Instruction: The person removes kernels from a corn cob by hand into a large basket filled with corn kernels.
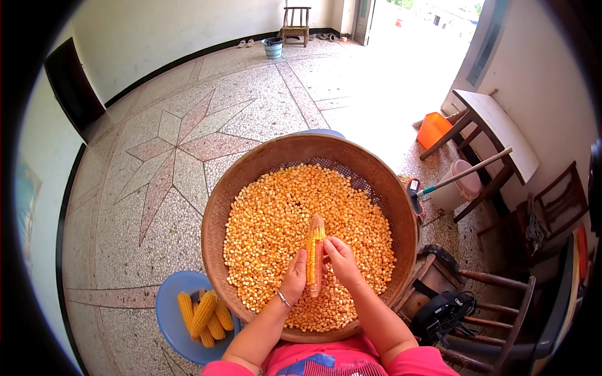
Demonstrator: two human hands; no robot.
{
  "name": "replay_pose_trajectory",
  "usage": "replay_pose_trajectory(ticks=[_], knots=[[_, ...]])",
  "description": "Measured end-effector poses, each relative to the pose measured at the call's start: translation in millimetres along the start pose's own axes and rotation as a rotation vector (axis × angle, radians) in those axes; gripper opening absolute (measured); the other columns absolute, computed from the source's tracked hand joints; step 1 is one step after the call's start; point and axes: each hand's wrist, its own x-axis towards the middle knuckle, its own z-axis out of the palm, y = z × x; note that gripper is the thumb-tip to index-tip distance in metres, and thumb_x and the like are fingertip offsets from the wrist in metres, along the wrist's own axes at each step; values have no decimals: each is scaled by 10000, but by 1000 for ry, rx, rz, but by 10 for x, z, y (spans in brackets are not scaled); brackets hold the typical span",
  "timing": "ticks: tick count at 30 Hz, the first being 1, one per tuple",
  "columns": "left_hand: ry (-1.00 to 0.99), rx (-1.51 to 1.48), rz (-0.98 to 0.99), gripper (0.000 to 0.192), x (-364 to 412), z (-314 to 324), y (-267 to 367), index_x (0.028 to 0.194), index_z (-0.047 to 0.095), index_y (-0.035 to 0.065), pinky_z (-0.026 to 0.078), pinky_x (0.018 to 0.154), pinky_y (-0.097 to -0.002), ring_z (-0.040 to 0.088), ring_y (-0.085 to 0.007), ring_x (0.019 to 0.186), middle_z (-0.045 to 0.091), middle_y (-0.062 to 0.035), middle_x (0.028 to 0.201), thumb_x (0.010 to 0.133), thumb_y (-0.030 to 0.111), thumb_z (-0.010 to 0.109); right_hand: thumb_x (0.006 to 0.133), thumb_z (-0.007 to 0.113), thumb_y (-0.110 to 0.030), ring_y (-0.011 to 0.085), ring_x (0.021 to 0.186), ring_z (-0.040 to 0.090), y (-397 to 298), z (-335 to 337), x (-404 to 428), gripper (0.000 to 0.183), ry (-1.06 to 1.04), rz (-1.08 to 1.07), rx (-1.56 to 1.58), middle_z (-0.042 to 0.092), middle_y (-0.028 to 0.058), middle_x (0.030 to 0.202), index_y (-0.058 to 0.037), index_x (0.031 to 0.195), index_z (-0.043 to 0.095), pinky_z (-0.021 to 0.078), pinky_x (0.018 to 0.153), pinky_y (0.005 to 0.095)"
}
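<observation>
A partly shelled corn cob [315, 256] is held upright over a round woven basket [216, 225]. My left hand [295, 277] grips its lower left side, and a metal bracelet circles that wrist. On the cob's right side, my right hand [339, 261] has its thumb and fingertips against the kernels. Yellow rows remain on the cob's left part, while its right part shows bare reddish core. Loose corn kernels [273, 211] cover the basket's bottom. To the lower left, a blue plastic basin [167, 301] holds several whole yellow corn cobs [204, 312].
A wooden chair [494, 279] with a black bag [439, 315] stands at the lower right. Beyond it are a lidded bucket [456, 188], a long-handled brush [463, 171], an orange bin [433, 130] and a white-topped table [501, 134]. Another chair [296, 30] stands by the far wall.
</observation>
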Motion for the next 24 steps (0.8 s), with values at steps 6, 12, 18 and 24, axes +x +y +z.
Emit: replay_pose_trajectory(ticks=[6,12,18,24], knots=[[38,-46,8,468,51,-50,-106,1129,476,56,523,506,-264,607,-140,588,609,-67,775,976,454,284,972,444,-231,86,716,537,-55,72,1,244,62,44,-14,585,17,852,-23,977,571,463,606,237],[-11,-107,-68,442,16,14,23,1133,488,64,500,550,-237,589,-117,637,600,-45,803,972,446,334,956,479,-247,100,793,546,99,45,18,271,145,-162,-193,595,20,854,2,987,580,451,711,237],[67,-36,41,380,52,28,-21,1164,491,65,462,573,-214,542,-85,669,570,-16,838,977,379,385,921,553,-277,82,740,521,7,47,53,275,143,-35,-178,579,-6,799,-7,942,599,431,681,226],[97,121,191,381,71,28,-133,1236,461,46,439,585,-200,512,-58,673,565,-7,827,971,319,438,916,565,-299,56,627,485,-53,15,85,269,68,85,-193,549,-31,714,-34,886,598,414,588,211]])
